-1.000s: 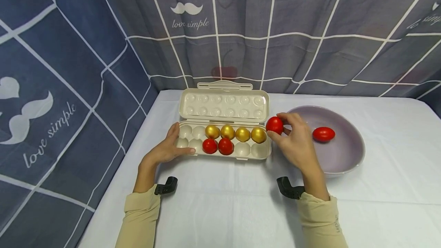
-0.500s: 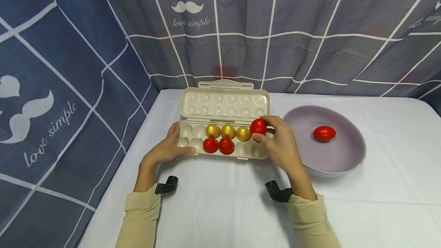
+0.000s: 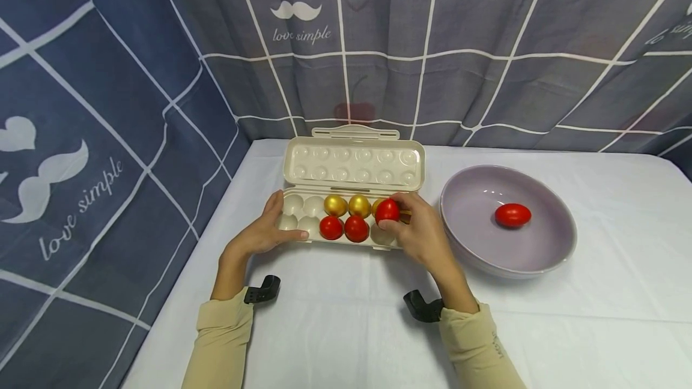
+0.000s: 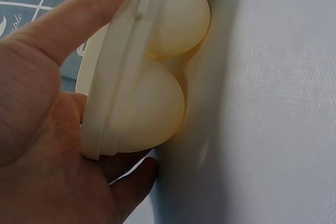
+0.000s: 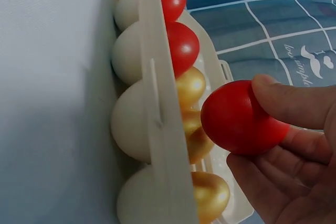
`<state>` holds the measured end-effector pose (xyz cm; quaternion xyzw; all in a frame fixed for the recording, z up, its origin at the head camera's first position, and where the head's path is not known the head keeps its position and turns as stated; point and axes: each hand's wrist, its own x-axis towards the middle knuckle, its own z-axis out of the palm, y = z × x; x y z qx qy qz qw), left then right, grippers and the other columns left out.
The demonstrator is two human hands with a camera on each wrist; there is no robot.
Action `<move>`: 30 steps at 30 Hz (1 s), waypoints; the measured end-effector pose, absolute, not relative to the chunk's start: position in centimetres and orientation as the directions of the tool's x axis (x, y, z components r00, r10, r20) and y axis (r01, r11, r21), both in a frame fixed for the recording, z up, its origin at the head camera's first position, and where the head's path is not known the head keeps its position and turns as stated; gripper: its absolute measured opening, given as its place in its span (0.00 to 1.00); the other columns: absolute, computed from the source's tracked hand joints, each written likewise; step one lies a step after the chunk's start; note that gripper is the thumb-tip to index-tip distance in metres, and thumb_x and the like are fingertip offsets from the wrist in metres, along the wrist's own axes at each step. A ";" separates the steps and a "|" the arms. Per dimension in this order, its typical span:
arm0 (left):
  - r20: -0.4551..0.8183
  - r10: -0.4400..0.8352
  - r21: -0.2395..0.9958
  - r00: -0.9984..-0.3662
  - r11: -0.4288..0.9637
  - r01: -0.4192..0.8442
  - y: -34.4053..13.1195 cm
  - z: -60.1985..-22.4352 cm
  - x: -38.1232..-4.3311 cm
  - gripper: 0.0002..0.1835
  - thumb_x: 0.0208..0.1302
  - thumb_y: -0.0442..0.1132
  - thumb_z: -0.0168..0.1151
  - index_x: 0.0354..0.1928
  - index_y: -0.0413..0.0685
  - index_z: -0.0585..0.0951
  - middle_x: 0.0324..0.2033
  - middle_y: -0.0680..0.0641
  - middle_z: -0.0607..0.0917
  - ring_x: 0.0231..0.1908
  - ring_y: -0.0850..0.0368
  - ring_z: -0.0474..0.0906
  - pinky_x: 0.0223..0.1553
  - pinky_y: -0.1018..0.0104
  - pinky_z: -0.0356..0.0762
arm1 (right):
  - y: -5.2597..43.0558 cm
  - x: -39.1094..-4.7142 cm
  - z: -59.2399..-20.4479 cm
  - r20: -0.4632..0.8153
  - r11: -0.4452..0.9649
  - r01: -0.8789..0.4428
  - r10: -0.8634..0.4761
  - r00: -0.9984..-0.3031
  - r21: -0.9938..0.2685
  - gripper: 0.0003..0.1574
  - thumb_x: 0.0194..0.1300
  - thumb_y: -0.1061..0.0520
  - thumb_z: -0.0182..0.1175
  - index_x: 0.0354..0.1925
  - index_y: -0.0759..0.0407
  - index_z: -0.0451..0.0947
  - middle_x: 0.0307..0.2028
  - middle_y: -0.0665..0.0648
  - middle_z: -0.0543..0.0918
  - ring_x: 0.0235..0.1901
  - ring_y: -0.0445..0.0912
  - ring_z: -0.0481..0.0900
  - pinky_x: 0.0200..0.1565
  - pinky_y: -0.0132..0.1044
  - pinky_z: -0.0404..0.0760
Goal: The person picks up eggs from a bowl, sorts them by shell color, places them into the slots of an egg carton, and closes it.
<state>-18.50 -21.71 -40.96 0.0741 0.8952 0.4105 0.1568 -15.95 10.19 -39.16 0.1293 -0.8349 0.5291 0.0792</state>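
Note:
A cream egg carton lies on the table with its lid folded back. My left hand grips its left end; in the left wrist view the thumb lies over the rim and the fingers wrap round the end. Between thumb and fingertips, my right hand holds a red egg over the right half of the carton, clear of the cups in the right wrist view. Gold eggs sit in the back row, partly hidden by the right hand. Two red eggs sit in the front row.
A mauve bowl stands right of the carton, with one red egg in it. White cloth covers the table. A dark checked curtain hangs behind and to the left. Each wrist wears a black mount.
My right hand has carried the red egg leftward from beside the carton, past the rightmost gold egg, to over the front right cups. The left hand keeps its grip in place.

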 end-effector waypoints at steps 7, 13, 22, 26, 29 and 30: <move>-0.220 0.264 0.759 -0.939 0.652 0.005 -21.7 -41.0 -18.5 0.65 0.56 0.49 0.72 0.75 0.32 0.33 0.75 0.35 0.30 0.74 0.37 0.27 0.69 0.37 0.33 | 10.0 -15.9 -39.5 0.216 0.516 -0.253 -0.132 -0.967 -0.818 0.28 0.51 0.69 0.74 0.52 0.66 0.81 0.45 0.61 0.81 0.43 0.54 0.79 0.49 0.47 0.78; -0.223 0.262 0.756 -0.939 0.655 0.003 -21.7 -41.0 -18.5 0.65 0.56 0.50 0.72 0.75 0.32 0.33 0.75 0.35 0.30 0.74 0.38 0.27 0.69 0.37 0.32 | 9.7 -16.0 -40.0 0.189 0.582 -0.247 -0.160 -0.969 -0.775 0.29 0.48 0.70 0.74 0.52 0.64 0.82 0.46 0.60 0.83 0.47 0.55 0.78 0.52 0.50 0.75; -0.223 0.259 0.762 -0.940 0.648 -0.002 -21.7 -40.9 -18.6 0.65 0.56 0.49 0.72 0.75 0.33 0.33 0.75 0.35 0.30 0.74 0.38 0.26 0.69 0.37 0.32 | 9.2 -15.9 -40.5 0.205 0.666 -0.317 -0.243 -0.948 -0.675 0.27 0.47 0.68 0.76 0.48 0.64 0.81 0.42 0.60 0.83 0.42 0.54 0.78 0.47 0.49 0.76; -0.227 0.258 0.759 -0.939 0.652 -0.004 -21.7 -40.9 -18.6 0.65 0.56 0.50 0.72 0.75 0.33 0.32 0.75 0.35 0.30 0.74 0.38 0.26 0.69 0.37 0.32 | 9.1 -15.7 -40.5 0.218 0.687 -0.327 -0.243 -0.945 -0.649 0.26 0.47 0.68 0.76 0.47 0.63 0.81 0.40 0.59 0.82 0.41 0.53 0.77 0.45 0.49 0.76; -0.228 0.257 0.757 -0.939 0.653 -0.005 -21.7 -40.9 -18.6 0.65 0.56 0.50 0.72 0.75 0.32 0.33 0.75 0.35 0.30 0.74 0.38 0.26 0.69 0.37 0.32 | 9.0 -15.7 -40.5 0.205 0.690 -0.322 -0.250 -0.946 -0.648 0.25 0.48 0.68 0.75 0.47 0.63 0.81 0.41 0.59 0.82 0.41 0.53 0.77 0.45 0.49 0.77; -0.228 0.257 0.757 -0.939 0.653 -0.005 -21.7 -40.9 -18.6 0.65 0.56 0.50 0.72 0.75 0.32 0.33 0.75 0.35 0.30 0.74 0.38 0.26 0.69 0.37 0.32 | 9.0 -15.7 -40.5 0.196 0.690 -0.318 -0.252 -0.948 -0.650 0.25 0.48 0.67 0.75 0.47 0.63 0.81 0.41 0.59 0.82 0.41 0.53 0.77 0.46 0.49 0.77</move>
